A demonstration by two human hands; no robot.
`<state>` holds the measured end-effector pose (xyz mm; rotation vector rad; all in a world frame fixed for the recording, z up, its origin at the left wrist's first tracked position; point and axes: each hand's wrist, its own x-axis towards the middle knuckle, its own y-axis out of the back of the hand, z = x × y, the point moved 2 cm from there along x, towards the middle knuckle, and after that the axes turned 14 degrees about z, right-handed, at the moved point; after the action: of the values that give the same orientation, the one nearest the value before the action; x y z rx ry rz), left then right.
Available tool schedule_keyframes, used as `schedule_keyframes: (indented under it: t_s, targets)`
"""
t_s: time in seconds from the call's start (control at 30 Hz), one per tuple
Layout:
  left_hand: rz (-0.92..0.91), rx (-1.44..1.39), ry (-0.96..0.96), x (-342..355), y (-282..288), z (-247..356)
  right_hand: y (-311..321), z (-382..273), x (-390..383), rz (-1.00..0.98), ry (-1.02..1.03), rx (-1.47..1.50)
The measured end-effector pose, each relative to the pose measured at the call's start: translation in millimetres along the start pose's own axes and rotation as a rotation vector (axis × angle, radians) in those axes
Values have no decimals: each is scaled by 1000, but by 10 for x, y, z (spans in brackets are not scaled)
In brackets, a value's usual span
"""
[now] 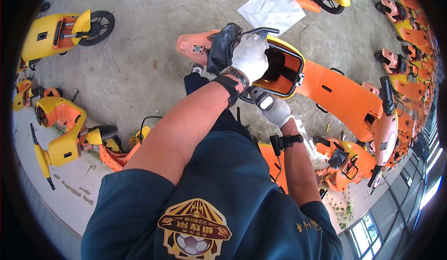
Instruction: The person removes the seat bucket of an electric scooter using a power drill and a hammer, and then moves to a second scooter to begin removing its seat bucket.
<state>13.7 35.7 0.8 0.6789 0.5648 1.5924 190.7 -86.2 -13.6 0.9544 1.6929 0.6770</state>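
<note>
An orange-and-yellow scooter (337,90) lies across in front of me, its handlebar end to the right. Its open storage well (279,71) has a black rim with a metal latch. My left hand (251,57), in a white glove, lies curled at the well's left rim, beside a black bar (260,31) and a black, wrinkled seat cover (223,49); its fingertips are hidden. Below the well's near edge, my right hand (278,112), also gloved, is closed around a dark grey tool (263,99) with a bright white patch; its exact kind is unclear.
A yellow scooter (51,34) lies at the upper left, and another (65,134) below it. A silvery sheet (272,6) is spread on the concrete floor (153,22) beside an orange panel (307,4). Many scooters (414,78) stand in rows along the right.
</note>
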Motion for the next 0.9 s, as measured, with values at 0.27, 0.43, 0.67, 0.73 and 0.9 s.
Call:
schedule_keyframes:
  t_s: [0.27,0.43,0.67,0.73,0.9]
  targets:
    - [6,-55,-13,28,40,39,-28,55,19,29,-65,139]
    - [21,-61,17,6,41,45,-30,67,2,47,-54,126]
    - [50,-87,-23,34,-21,-24,185,-81,325,-128,178,-176]
    - [20,-86,-64,-31,-20,27,151,-27,151,-179,89,-156]
    - [5,-48,12,2,22,16,115,58,194,-136,71,-32]
